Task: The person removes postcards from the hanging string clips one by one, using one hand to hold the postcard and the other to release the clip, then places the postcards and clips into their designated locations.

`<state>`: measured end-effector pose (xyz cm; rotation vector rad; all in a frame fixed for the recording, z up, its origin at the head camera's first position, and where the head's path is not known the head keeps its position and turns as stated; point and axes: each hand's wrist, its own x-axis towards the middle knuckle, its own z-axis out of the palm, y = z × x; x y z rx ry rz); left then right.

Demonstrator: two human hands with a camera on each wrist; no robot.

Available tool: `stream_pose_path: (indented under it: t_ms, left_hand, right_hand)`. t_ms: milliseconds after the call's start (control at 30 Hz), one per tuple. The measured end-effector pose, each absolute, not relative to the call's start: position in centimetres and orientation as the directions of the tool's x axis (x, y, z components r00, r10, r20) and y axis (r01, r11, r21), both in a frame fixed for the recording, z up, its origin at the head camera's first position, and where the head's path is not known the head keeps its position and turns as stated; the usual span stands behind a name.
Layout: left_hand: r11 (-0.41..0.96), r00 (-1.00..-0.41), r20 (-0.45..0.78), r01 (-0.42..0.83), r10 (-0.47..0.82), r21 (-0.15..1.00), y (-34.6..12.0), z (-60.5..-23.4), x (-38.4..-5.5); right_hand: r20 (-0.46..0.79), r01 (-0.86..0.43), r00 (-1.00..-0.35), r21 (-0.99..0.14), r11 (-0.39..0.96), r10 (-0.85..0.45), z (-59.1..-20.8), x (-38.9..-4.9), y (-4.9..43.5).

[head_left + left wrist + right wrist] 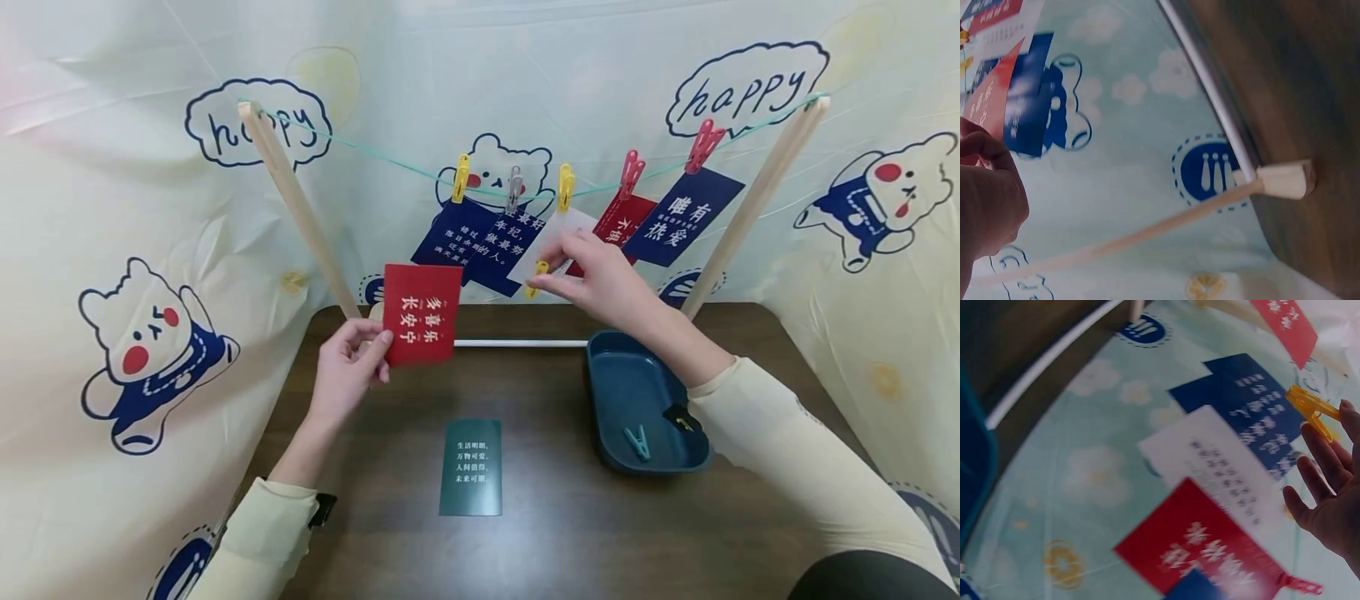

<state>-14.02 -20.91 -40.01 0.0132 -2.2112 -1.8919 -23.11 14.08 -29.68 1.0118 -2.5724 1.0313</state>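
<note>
In the head view my left hand (351, 354) pinches a red card (422, 315) with white characters by its left edge, left of the hanging cards. My right hand (600, 275) pinches a yellow clothespin (537, 280) between thumb and finger, in front of a white card (557, 237). The right wrist view shows this clothespin (1313, 411) held at the fingertips, the other fingers loosely bent. Clipped along a green string (390, 160) hang two dark blue cards (450, 233), the white card, another red card (622, 221) and a blue card (684, 217) at the right.
Wooden posts (300, 208) carry the string at both sides, joined low by a white rod (517, 343). On the brown table (360, 500) lie a green card (471, 468) and a blue tray (611, 400) containing a teal clothespin (637, 443). A printed curtain surrounds the table.
</note>
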Motion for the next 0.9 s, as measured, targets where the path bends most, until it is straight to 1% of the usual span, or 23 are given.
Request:
stream_pose_path:
  t_ms: [67,167,367,467,667,767,900]
  left_hand:
    - [0.183,-0.982,0.149,0.126,-0.117,0.975,-20.5,-40.7,-13.6]
    - [0.206,-0.992,0.110,0.094,-0.065,0.974,-20.1,-41.9,-13.2]
    - [0.200,-1.000,0.004,0.002,-0.010,0.980,-19.2,-44.7,-12.4]
    - [0.210,-0.999,-0.048,-0.046,0.001,0.977,-18.8,-45.8,-11.9]
    - [0.214,-0.992,-0.122,-0.121,-0.006,0.969,-17.9,-47.9,-11.0]
    - [0.216,-0.987,-0.159,-0.157,-0.008,0.964,-17.5,-48.8,-10.5]
    - [0.245,-0.977,-0.209,-0.195,0.032,0.950,-17.0,-49.9,-10.1]
  right_hand:
    - [0.354,-0.615,-0.783,-0.560,0.555,-0.511,-30.7,-22.9,14.8]
    - [0.295,-0.572,-0.812,-0.572,0.588,-0.503,-32.3,-22.6,15.8]
    - [0.224,-0.530,-0.839,-0.546,0.649,-0.496,-35.3,-21.9,18.0]
    - [0.181,-0.494,-0.857,-0.556,0.668,-0.483,-36.7,-21.5,19.1]
    - [0.082,-0.423,-0.875,-0.609,0.671,-0.477,-39.7,-21.1,21.8]
    - [0.044,-0.404,-0.877,-0.606,0.686,-0.478,-41.2,-20.9,23.3]
    - [-0.008,-0.380,-0.880,-0.586,0.716,-0.474,-43.3,-20.9,25.2]
